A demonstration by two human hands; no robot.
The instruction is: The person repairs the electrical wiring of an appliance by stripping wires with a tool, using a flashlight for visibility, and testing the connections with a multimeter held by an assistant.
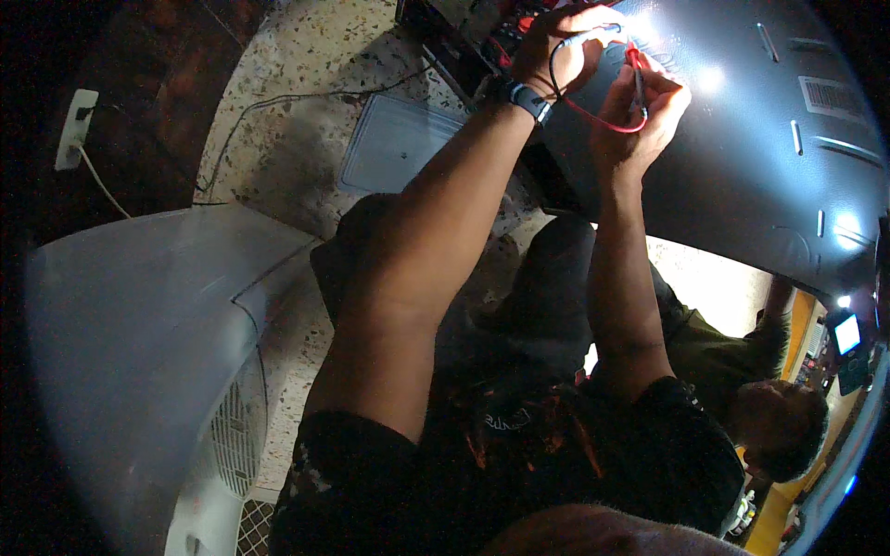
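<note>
Both my arms reach up to the near edge of a large dark back panel (760, 157) of a flat appliance. My left hand (561, 46), with a dark watch (528, 97) on its wrist, is closed around a slim probe (593, 35) with a black lead (553, 74). My right hand (640, 116) pinches a red probe (638, 79), tip pointing up at the panel; its red wire (603, 122) loops below the fingers. Exposed parts with red and black bits (505, 32) lie just left of my left hand.
A clear plastic tray (394, 144) lies on the speckled floor (306, 74). A big white plastic cover with a vent grille (139, 324) fills the left. A white socket strip (74, 130) hangs at the far left. Another person (779, 426) sits at the lower right.
</note>
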